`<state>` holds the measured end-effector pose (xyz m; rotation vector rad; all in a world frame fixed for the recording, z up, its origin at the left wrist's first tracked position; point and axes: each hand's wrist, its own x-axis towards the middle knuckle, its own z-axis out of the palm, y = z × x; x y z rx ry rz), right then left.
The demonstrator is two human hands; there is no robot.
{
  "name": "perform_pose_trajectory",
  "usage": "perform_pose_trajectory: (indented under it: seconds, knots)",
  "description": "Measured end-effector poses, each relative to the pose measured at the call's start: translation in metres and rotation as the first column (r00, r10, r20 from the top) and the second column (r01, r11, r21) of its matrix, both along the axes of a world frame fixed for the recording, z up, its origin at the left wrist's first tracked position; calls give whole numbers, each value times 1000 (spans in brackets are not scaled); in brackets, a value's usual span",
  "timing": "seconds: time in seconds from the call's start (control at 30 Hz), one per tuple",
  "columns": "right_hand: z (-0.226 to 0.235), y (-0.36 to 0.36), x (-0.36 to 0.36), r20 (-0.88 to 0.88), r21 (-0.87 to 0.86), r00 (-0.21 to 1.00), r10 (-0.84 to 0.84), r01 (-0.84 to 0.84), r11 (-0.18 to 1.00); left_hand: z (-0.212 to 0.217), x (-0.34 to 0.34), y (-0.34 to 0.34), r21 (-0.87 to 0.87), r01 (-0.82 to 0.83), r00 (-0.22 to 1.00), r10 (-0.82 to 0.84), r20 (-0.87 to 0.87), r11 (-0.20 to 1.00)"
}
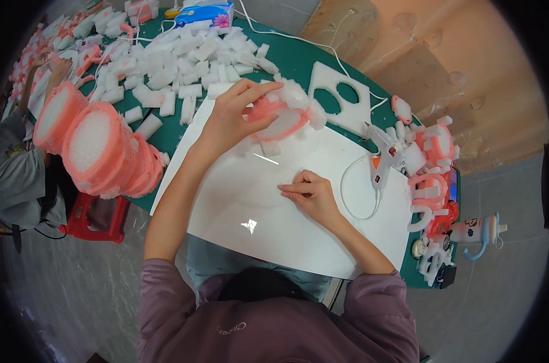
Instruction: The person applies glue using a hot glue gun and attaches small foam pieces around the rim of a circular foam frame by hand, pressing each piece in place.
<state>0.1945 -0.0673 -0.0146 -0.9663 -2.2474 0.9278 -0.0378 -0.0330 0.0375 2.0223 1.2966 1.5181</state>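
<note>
A pink and white foam piece with a rounded pink rim stands at the far side of the glossy white board. Over its left side reaches my left hand, index finger and thumb spread apart; whether the thumb touches the foam is hard to tell. My right hand hovers above the middle of the board, thumb and index finger pinched together. What the pinch holds, if anything, is too small to see. Right of the foam lies a white glue gun, its cord looping over the board.
White foam blocks are heaped across the green table. Stacked pink-rimmed foam discs stand at left. A white foam sheet with holes lies far right. Another person's hand works at far left. A red stool stands below.
</note>
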Motion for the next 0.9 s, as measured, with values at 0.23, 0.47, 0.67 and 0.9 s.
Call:
perform_pose_trajectory:
  seconds: [0.23,0.47,0.67,0.9]
  knots:
    - [3,2,-13,-19,34,999,50,-49,998,0,0,2,12,2,1000,-2,-6,1000]
    - [-3,-2,-14,-35,171,998,60,-53,984,0,0,1,18,2,1000,-1,-26,1000]
    - [5,-3,-13,-48,-28,995,-85,83,996,-1,-1,1,22,18,999,-18,-34,1000]
    - [-1,0,-14,-92,-63,993,-70,64,996,1,-2,2,-121,89,988,-72,138,989]
